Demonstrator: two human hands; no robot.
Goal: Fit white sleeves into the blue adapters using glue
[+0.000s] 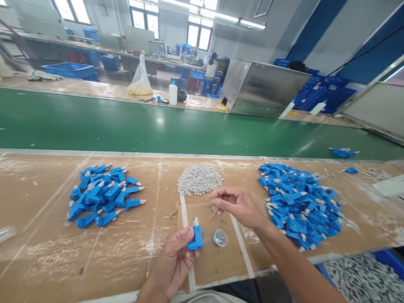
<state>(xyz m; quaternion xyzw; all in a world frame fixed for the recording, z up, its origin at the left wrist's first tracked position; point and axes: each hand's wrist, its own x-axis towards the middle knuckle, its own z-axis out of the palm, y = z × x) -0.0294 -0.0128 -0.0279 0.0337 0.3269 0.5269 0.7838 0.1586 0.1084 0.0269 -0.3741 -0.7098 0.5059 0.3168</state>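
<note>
My left hand is closed around a blue plastic part, whose pale tip points up and away from me. To its upper right, my right hand has thumb and fingertips pinched together; what they hold, if anything, is too small to make out. A thin stick shows just below those fingertips. Beyond the right hand lies a round heap of small grey pieces. A small clear cup with bluish contents stands on a cardboard sheet, right of the blue part.
Piles of similar blue parts lie at left and right. Past the table's far edge runs a green conveyor belt, carrying a few blue parts. A bin of grey pieces sits low right. A person works far back.
</note>
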